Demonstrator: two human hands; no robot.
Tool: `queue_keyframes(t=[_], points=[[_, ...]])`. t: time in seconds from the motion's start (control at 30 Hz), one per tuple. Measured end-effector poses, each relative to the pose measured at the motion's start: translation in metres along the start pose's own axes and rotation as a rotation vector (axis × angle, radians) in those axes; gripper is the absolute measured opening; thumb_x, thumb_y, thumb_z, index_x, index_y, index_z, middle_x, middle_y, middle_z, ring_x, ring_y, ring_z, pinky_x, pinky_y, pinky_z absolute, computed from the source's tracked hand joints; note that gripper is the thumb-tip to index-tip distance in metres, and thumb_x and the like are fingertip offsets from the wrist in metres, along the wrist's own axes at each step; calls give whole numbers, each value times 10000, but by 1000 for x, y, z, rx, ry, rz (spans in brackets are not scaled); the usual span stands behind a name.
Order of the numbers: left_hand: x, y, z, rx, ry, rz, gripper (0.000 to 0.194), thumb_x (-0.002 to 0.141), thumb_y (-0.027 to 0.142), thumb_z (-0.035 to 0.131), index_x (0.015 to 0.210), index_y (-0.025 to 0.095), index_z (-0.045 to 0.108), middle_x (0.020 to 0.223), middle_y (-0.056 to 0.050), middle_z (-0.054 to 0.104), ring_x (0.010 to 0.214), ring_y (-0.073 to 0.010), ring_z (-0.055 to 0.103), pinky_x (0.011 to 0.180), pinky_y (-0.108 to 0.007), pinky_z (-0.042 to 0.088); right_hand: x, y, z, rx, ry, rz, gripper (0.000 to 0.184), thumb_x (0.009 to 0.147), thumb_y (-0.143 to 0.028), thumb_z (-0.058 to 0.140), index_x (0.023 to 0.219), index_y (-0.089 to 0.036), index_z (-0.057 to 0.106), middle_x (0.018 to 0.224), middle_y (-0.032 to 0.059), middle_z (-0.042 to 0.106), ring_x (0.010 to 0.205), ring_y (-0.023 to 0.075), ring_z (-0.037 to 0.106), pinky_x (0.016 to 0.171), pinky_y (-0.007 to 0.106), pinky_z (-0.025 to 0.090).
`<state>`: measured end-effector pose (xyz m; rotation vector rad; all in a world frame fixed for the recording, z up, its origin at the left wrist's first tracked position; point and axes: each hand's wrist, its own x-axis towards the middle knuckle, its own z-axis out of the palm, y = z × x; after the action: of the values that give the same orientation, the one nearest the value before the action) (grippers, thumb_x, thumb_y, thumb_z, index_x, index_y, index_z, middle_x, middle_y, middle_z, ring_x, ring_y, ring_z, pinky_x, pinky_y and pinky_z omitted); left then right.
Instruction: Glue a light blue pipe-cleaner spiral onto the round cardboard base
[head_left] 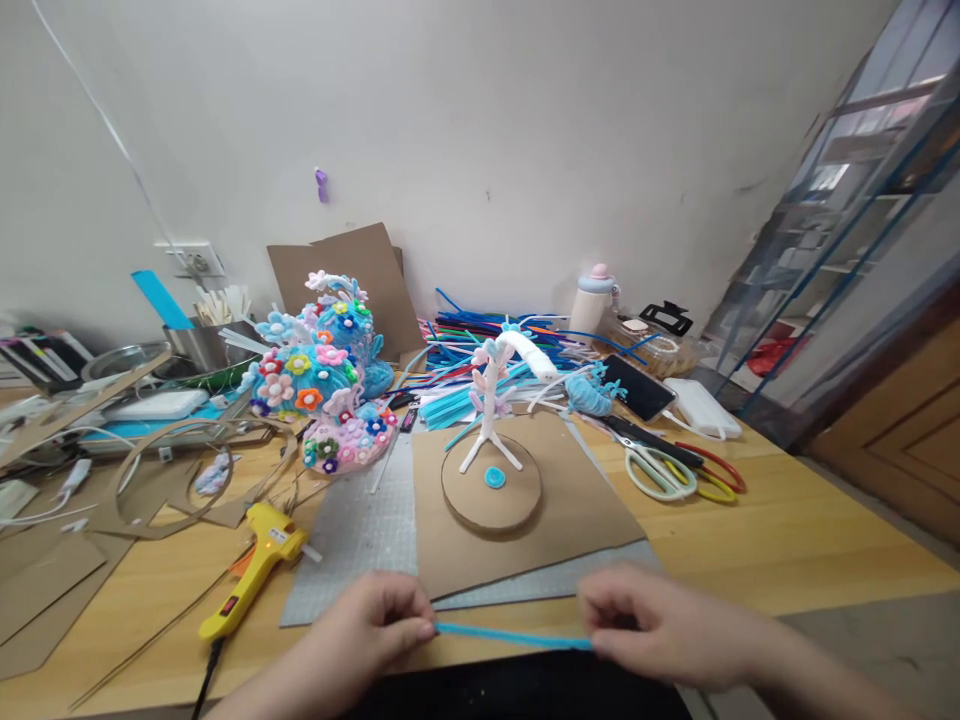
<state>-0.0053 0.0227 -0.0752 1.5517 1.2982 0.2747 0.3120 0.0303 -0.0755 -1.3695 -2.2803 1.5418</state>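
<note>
My left hand [367, 625] and my right hand [660, 630] each pinch one end of a light blue pipe cleaner [510, 636], stretched level between them at the near table edge. Beyond it lies a brown cardboard sheet [592, 515] carrying a round cardboard disc [491, 500]. On the disc stands a small white pipe-cleaner tree [495, 400] beside a blue dot [493, 477].
A yellow glue gun [251, 570] lies left on the wooden table [787, 540]. A colourful pipe-cleaner flower arrangement [322, 375] stands at back left, a heap of loose pipe cleaners [487, 345] behind the tree. Scissors [679, 470], a phone [637, 387] and a bottle [592, 297] sit right.
</note>
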Motion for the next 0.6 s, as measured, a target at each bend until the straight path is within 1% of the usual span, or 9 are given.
queue_keyframes(t=[0.13, 0.2, 0.27, 0.33, 0.4, 0.43, 0.47, 0.53, 0.6], points=[[-18, 6, -29, 197, 134, 42, 208, 797, 341, 555, 714, 170, 640, 624, 26, 557, 632, -142, 487, 597, -222, 343, -38, 30, -25, 341, -136, 238, 63, 731, -229, 490, 748, -169, 503, 575, -37, 437, 431, 48, 408, 441, 175, 258], [-20, 13, -31, 294, 176, 60, 202, 819, 329, 559, 751, 182, 680, 672, 7, 625, 668, -159, 540, 626, -233, 367, -46, 31, -29, 359, -222, 278, 107, 730, -247, 526, 761, -153, 567, 587, -9, 504, 459, 58, 459, 490, 185, 324], [-16, 22, -24, 365, 185, 120, 183, 838, 316, 575, 777, 204, 707, 743, -7, 685, 728, -174, 591, 669, -244, 383, -43, 20, -25, 284, -259, 198, 222, 753, -297, 593, 899, -140, 649, 737, 53, 613, 616, 96, 557, 616, 220, 405], [-9, 33, -8, 396, 152, 234, 174, 863, 308, 580, 809, 228, 724, 801, -11, 716, 777, -181, 624, 707, -249, 391, -27, 2, -12, 242, -194, 37, 418, 774, -355, 643, 1152, -180, 618, 1003, 89, 641, 870, 144, 588, 756, 252, 431], [1, 43, 10, 393, 91, 327, 181, 889, 281, 558, 855, 248, 733, 823, -11, 729, 770, -175, 644, 698, -246, 396, -3, -16, 8, 453, -120, -88, 450, 830, -366, 606, 1235, -184, 532, 1085, 78, 606, 954, 127, 574, 848, 253, 437], [7, 47, 17, 390, 84, 361, 184, 888, 260, 556, 847, 250, 735, 811, -12, 730, 752, -175, 649, 679, -245, 396, 10, -22, 19, 585, -89, -146, 455, 847, -394, 598, 1235, -174, 504, 1040, 61, 600, 891, 102, 586, 828, 238, 449], [13, 51, 22, 375, 95, 395, 169, 876, 249, 570, 827, 248, 732, 807, -11, 730, 744, -176, 650, 668, -244, 397, 23, -27, 29, 680, -67, -171, 467, 840, -448, 604, 1186, -154, 496, 913, 32, 598, 714, 67, 562, 695, 203, 454], [28, 55, 21, 326, 186, 404, 122, 854, 248, 599, 811, 238, 712, 732, 4, 706, 683, -165, 634, 628, -239, 396, 44, -29, 44, 812, 8, -155, 501, 811, -552, 605, 1069, -141, 478, 597, -70, 456, 438, 26, 344, 424, 147, 267], [48, 54, 7, 291, 301, 368, 177, 919, 260, 506, 941, 221, 678, 686, 7, 666, 646, -155, 611, 619, -246, 414, 56, -26, 51, 895, 125, -136, 483, 808, -590, 591, 964, -148, 474, 505, -100, 356, 398, 22, 225, 387, 154, 167]])
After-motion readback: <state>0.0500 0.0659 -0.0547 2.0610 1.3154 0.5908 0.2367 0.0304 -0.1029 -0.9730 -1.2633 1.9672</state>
